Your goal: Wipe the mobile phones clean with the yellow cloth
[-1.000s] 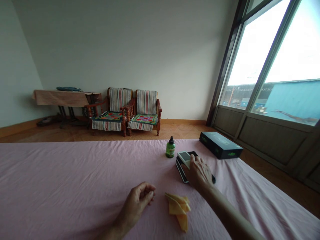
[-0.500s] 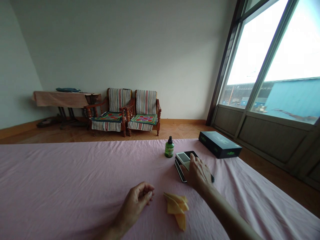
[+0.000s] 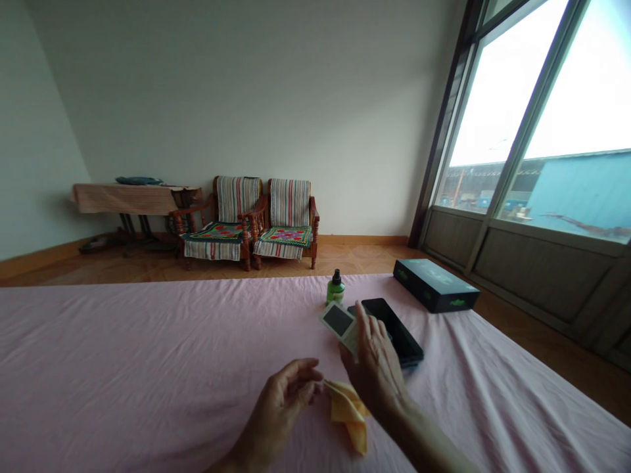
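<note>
My right hand (image 3: 374,358) holds a small white device with a dark screen (image 3: 339,321), lifted off the pink table cover (image 3: 123,355). Just right of it a black phone or tablet (image 3: 392,330) lies flat on the cover. My left hand (image 3: 286,401) rests near the front, fingers loosely curled, its fingertips touching the edge of a crumpled yellow cloth (image 3: 349,415). A small green bottle with a black cap (image 3: 336,288) stands upright behind the white device.
A dark green box (image 3: 435,285) lies at the table's far right corner. Two wooden armchairs with striped covers (image 3: 251,223) and a covered side table (image 3: 135,200) stand against the far wall. Large windows (image 3: 542,118) run along the right.
My right hand has picked the white device up off the black phone and drawn it left and toward me. My left hand has shifted right to touch the yellow cloth.
</note>
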A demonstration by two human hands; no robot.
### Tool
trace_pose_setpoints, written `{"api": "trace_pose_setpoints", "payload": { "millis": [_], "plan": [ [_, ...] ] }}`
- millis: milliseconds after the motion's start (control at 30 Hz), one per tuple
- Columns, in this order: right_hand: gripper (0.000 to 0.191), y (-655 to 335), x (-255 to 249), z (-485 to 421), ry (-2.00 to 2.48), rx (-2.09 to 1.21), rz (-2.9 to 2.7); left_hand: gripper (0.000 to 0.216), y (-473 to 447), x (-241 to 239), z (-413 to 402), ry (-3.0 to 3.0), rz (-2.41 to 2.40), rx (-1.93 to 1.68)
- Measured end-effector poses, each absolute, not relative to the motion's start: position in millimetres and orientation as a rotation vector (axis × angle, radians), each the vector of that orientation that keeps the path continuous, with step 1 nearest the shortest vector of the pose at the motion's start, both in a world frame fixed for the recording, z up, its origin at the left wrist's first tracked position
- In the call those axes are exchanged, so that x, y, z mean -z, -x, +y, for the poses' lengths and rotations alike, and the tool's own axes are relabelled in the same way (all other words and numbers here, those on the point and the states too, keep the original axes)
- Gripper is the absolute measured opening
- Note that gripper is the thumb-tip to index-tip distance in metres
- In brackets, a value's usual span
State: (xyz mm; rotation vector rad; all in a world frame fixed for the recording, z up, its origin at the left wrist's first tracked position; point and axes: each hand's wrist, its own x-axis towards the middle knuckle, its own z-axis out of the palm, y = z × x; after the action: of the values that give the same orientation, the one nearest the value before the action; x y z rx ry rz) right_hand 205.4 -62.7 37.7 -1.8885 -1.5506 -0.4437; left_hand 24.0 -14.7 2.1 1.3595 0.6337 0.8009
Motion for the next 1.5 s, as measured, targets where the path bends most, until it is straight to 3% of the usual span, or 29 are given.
{"api": "trace_pose_setpoints", "payload": {
  "millis": [67, 200, 367, 433, 567, 767, 900, 1033, 1300, 1367, 1500],
  "plan": [
    [0.076, -186, -32, -68, 1.741, 0.373, -1.604, 0.064, -28, -8, -23, -1.217, 0.574, -0.787],
    [0.077, -151, -13, -78, 1.594, 0.267, -1.632, 0.049, -30, -23, -35, -1.016, 0.541, -0.762],
    [0.078, -128, 6, -90, 1.375, 0.151, -1.766, 0.048, -25, -25, -35, -0.901, 0.72, -0.801],
    [0.071, -131, 4, -94, 1.359, 0.145, -1.758, 0.046, -20, -23, -31, -0.957, 0.827, -0.844],
    [0.028, -157, -12, -97, 1.619, 0.066, -1.755, 0.045, 4, -25, -16, -1.275, 1.047, -0.918],
    [0.018, -189, -14, -98, 1.905, 0.039, -1.843, 0.042, 54, -34, 21, -1.645, 1.245, -0.927],
    [0.026, -200, 5, -96, 1.86, -0.009, -1.881, 0.029, 78, -33, 41, -1.906, 1.486, -0.883],
    [0.019, -215, 22, -94, 1.794, 0.207, -1.811, 0.03, 91, -29, 51, -2.08, 1.75, -0.796],
    [0.029, -223, 35, -89, 1.498, 0.335, -1.934, 0.022, 101, -20, 59, -2.237, 1.989, -0.552],
    [0.031, -221, 38, -87, 1.491, 0.307, -1.919, 0.026, 103, -21, 59, -2.276, 1.975, -0.538],
    [0.028, -213, 38, -88, 1.613, 0.089, -1.78, 0.059, 90, -25, 58, -2.412, 1.79, -0.62]
  ]
}}
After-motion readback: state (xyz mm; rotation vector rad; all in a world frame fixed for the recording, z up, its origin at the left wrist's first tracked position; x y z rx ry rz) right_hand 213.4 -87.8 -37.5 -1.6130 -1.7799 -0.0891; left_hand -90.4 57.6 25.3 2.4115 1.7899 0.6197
